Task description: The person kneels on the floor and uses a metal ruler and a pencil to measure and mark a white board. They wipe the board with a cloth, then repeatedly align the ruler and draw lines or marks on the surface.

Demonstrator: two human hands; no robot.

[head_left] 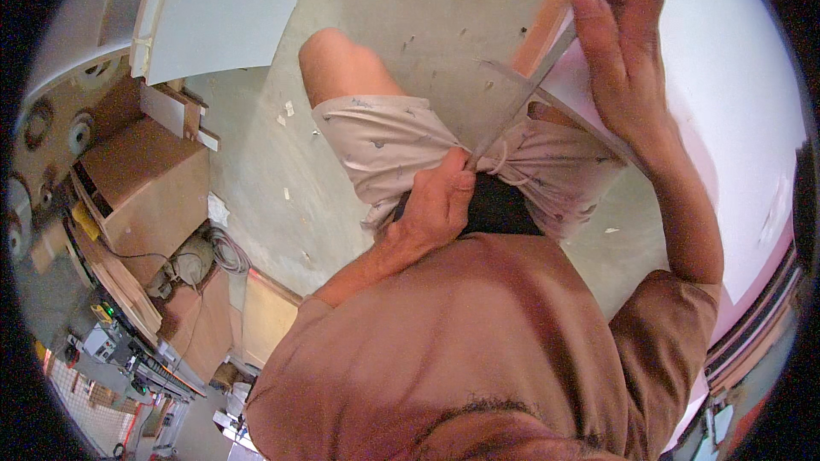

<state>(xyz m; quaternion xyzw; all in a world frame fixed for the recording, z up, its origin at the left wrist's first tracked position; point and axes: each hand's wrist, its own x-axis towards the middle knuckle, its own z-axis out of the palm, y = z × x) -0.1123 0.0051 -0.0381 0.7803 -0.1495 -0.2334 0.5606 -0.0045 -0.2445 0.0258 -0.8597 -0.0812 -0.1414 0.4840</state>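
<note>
A long, narrow grey bar (547, 64), flat like a file, slants from my lap up to the far right. My left hand (437, 203) is closed around its near end, just in front of my waist. At the far end, my right hand (622, 51) pinches it between thumb and fingers, with some fingers raised. The bar crosses the corner of a large white panel (726, 77) on my right. Whether it touches the panel's edge I cannot tell. My right forearm lies over the panel.
Another pale panel (231, 8) stands at the far left. Below it are a brown wooden box (158, 179), a coiled cable (226, 252) and stacked boards. Small scraps (289, 108) lie on the grey-green floor (256, 154). My bare knee (342, 64) juts forward, left of centre.
</note>
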